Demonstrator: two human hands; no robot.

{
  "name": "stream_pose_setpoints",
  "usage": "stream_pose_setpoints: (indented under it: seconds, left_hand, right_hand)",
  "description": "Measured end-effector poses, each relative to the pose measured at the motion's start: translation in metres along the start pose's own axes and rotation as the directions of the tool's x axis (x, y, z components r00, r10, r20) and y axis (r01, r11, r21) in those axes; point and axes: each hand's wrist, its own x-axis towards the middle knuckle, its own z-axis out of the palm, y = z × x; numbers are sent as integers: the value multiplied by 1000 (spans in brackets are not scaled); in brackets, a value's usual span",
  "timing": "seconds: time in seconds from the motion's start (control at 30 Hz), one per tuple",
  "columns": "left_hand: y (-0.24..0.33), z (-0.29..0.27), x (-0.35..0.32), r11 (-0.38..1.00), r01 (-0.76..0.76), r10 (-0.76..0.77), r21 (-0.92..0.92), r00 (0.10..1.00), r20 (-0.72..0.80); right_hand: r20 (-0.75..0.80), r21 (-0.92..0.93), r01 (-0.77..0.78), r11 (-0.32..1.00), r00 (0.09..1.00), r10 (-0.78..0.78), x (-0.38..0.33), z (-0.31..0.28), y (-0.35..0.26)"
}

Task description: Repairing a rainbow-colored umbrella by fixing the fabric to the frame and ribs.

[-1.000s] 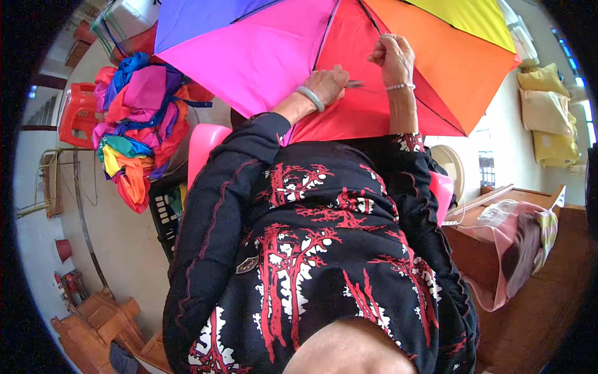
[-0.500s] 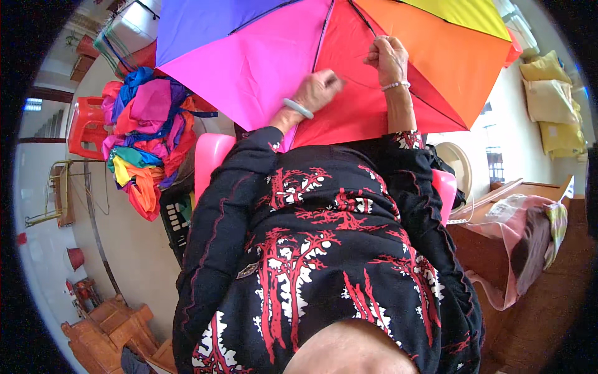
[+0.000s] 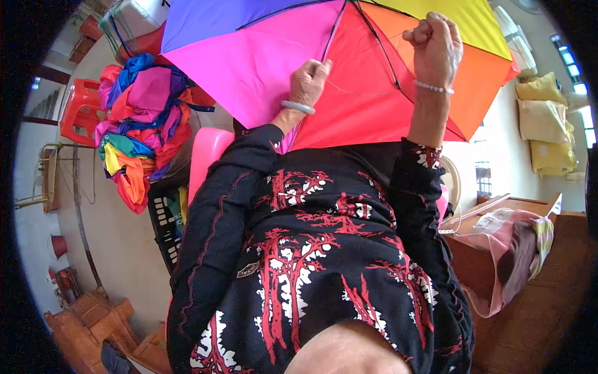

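Observation:
An open umbrella (image 3: pixel 367 112) with purple, pink, red, orange and yellow panels spreads before me, its dark ribs showing. My left hand (image 3: pixel 309 83), wearing a pale bangle, is closed on the umbrella along the pink and red seam, where a dark rib (image 3: pixel 334 28) meets the fingers. My right hand (image 3: pixel 437 47), with a beaded bracelet, is raised in a pinch above the orange panel. A thin thread (image 3: pixel 355 92) runs faintly across the red panel between the hands and appears to reach the right fingers. Whatever else the fingertips hold is too small to make out.
At the left, a heap of colourful folded fabric (image 3: pixel 146 103) lies beside a red plastic stool (image 3: pixel 81 112). Below it stands a black crate (image 3: pixel 163 218). A wooden cabinet (image 3: pixel 529 293) with a pink cloth (image 3: pixel 498 268) is on the right. Yellow sacks (image 3: pixel 548 124) stand farther back.
My right hand has moved up and to the right, away from the left hand. My left hand has drawn slightly back and now rests at the seam. The view has shifted a little.

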Motion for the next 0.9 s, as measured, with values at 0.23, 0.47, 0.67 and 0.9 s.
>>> stream_pose_setpoints:
  seconds: [0.23,0.47,0.67,0.9]
  left_hand:
    - [-27,-14,12,875,425,-477,-232,839,-262]
    - [-9,-18,13,718,529,-637,-452,761,-123]
    - [-14,-18,12,687,527,-633,-500,773,-54]
    - [-18,-13,12,732,498,-581,-465,813,-44]
  right_hand:
    - [37,-36,68,997,997,-67,5,16,-35]
    - [402,-489,497,717,858,-320,42,-9,-67]
    - [388,54,6,999,921,-27,58,-13,-108]
    - [256,-190,258,947,945,-206,83,-66,-172]
